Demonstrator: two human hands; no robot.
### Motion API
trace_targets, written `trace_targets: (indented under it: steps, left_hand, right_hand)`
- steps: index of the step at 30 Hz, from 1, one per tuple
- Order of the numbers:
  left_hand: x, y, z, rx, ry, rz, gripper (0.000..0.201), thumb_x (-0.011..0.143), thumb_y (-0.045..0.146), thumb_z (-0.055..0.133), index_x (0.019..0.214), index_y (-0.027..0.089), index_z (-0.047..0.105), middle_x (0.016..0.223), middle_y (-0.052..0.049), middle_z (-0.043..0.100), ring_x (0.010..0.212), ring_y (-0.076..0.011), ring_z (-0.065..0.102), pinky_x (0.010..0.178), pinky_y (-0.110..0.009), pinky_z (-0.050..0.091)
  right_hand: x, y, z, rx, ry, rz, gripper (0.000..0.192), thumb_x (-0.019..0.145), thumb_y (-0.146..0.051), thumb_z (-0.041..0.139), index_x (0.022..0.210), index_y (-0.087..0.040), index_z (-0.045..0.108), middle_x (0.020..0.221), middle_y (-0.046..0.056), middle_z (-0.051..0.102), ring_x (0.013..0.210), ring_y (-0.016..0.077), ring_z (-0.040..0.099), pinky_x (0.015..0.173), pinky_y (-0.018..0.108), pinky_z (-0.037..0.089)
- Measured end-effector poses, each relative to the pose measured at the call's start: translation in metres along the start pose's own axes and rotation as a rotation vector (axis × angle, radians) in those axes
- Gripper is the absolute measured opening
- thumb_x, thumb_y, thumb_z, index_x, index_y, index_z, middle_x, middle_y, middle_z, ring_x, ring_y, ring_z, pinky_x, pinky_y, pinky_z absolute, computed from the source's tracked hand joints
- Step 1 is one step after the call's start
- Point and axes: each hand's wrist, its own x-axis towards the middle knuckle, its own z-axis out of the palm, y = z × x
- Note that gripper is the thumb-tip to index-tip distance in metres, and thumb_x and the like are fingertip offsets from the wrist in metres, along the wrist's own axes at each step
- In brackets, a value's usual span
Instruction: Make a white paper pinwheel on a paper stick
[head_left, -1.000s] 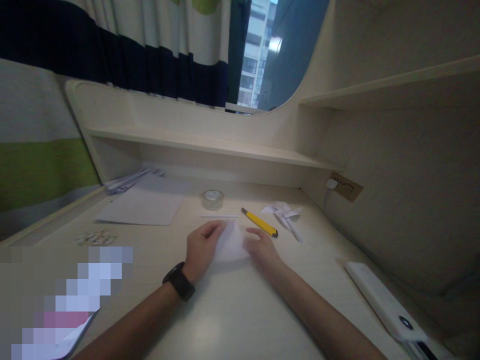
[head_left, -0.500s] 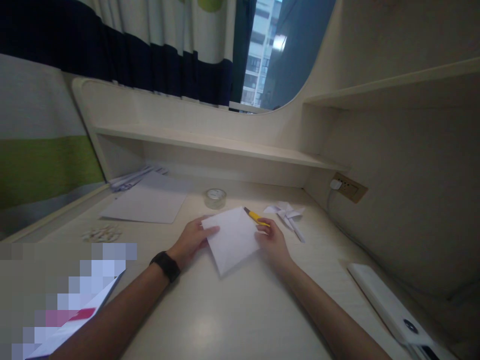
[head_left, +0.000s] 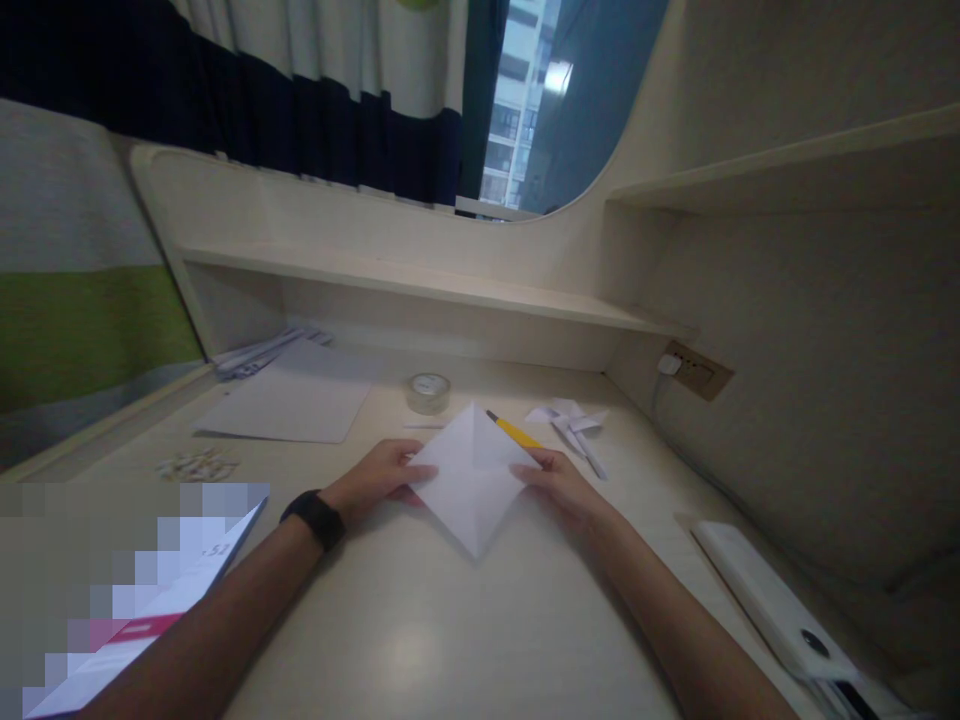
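A white square of paper (head_left: 471,478) is held over the desk (head_left: 420,640), turned like a diamond with one corner toward me. My left hand (head_left: 379,478) pinches its left corner, and a black watch sits on that wrist. My right hand (head_left: 564,486) pinches the right corner. Behind the paper lies a yellow utility knife (head_left: 512,431), partly hidden by it. A roll of clear tape (head_left: 428,392) stands further back.
A folded white paper pinwheel (head_left: 574,423) lies right of the knife. A large white sheet (head_left: 289,408) and paper strips (head_left: 259,352) lie at the back left, small scraps (head_left: 191,465) nearer. A white device (head_left: 772,610) rests by the right wall, below a wall socket (head_left: 694,371).
The paper went from lying pressed under both hands to lifted and opened out. It then turned into a diamond, with each hand moving out to a side corner.
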Motion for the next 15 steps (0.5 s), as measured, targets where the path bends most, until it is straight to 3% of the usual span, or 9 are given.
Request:
trace_targets:
  steps: [3,7,11,15]
  left_hand:
    - [-0.001,-0.001,0.000,0.036,-0.072,0.006,0.035,0.072,0.038,0.070,0.097,0.012,0.069,0.088,-0.010,0.071,0.075,-0.0212,0.065,0.056,-0.028,0.054]
    - [-0.001,0.000,-0.002,0.083,-0.076,0.055,0.030,0.074,0.039,0.068,0.088,0.013,0.071,0.082,-0.008,0.070,0.070,-0.0189,0.064,0.055,-0.025,0.052]
    - [-0.001,0.001,-0.004,0.052,-0.094,0.076,0.027,0.074,0.036,0.068,0.086,0.013,0.073,0.085,-0.009,0.071,0.072,-0.0180,0.064,0.058,-0.025,0.052]
    - [0.001,-0.001,-0.007,0.008,-0.005,0.056,0.021,0.066,0.021,0.068,0.085,0.015,0.075,0.097,-0.010,0.072,0.079,-0.0206,0.066,0.062,-0.027,0.055]
  right_hand:
    - [-0.001,0.002,-0.002,-0.018,-0.100,0.049,0.037,0.067,-0.032,0.078,0.096,-0.012,0.069,0.087,0.006,0.070,0.071,0.0158,0.065,0.063,0.025,0.053]
    - [-0.003,0.002,-0.006,-0.005,-0.164,0.102,0.037,0.069,-0.031,0.077,0.098,-0.011,0.068,0.084,0.007,0.069,0.065,0.0141,0.064,0.058,0.024,0.053]
    - [-0.002,0.002,-0.008,0.066,-0.127,0.121,0.032,0.068,-0.025,0.076,0.097,-0.013,0.069,0.082,0.005,0.069,0.063,0.0126,0.064,0.061,0.025,0.054]
    - [-0.001,0.005,-0.012,0.064,-0.023,0.083,0.023,0.060,-0.015,0.072,0.083,-0.014,0.072,0.068,0.002,0.067,0.057,0.0126,0.062,0.061,0.025,0.052]
